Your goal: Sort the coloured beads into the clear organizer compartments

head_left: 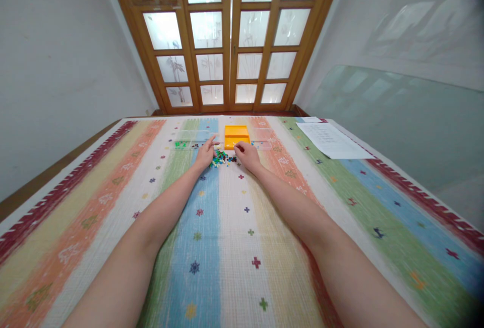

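Note:
A loose pile of small multicoloured pieces (220, 158), green, blue, white and dark, lies on the cloth between my hands. My left hand (206, 153) is at the pile's left side, its fingers apart and pointing toward a yellow open box (237, 130). At the box's front right corner, my right hand (246, 154) has thumb and fingers pinched together; whatever is in them is too small to make out. Left of the box sits a clear plastic case (189, 135) with green pieces (180, 144) and some dark ones inside. Another clear case (263, 135) stands to its right, partly behind my right hand.
A striped, patterned tablecloth (234, 227) covers the table. Sheets of white paper (328, 139) lie at the far right. Beyond the table's back edge is a wooden door with glass panes (212, 30). A glass sheet (401, 116) leans along the right wall.

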The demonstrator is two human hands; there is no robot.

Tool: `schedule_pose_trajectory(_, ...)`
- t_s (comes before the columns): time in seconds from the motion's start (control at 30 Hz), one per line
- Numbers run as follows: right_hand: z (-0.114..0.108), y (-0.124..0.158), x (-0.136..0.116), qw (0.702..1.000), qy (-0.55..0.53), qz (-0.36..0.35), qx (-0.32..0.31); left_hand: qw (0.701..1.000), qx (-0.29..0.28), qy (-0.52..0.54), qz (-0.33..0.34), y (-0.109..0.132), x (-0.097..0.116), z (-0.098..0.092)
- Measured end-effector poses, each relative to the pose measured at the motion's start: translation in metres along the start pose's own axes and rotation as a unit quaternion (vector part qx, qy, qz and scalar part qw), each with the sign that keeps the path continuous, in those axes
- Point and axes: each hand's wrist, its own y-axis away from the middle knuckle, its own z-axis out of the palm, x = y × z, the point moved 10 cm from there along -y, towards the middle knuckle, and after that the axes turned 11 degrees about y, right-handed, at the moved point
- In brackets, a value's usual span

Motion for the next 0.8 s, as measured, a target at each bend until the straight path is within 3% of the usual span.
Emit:
schedule_pose_trajectory(0.13,-0.001,0.0,-0.001,1.0,0.001,0.003,-0.001,0.999,-0.002,-0.037,0.005,0.002,0.005,0.0)
schedule_pose_trajectory(0.23,-0.002,0.0,-0.002,1.0,0.002,0.002,-0.004,0.992,-0.014,-0.109,0.065,0.007,0.026,0.004)
schedule_pose_trajectory(0.43,-0.002,0.0,-0.003,1.0,0.014,0.01,-0.016,0.949,-0.146,-0.22,0.169,0.027,0.061,0.042)
schedule_pose_trajectory(0.6,0.001,-0.001,0.0,1.0,0.018,0.013,-0.013,0.918,-0.235,-0.241,0.209,0.042,0.069,0.065)
schedule_pose_trajectory(0.8,0.001,-0.001,0.0,1.0,0.026,0.006,-0.008,0.903,-0.268,-0.263,0.208,0.047,0.066,0.071)
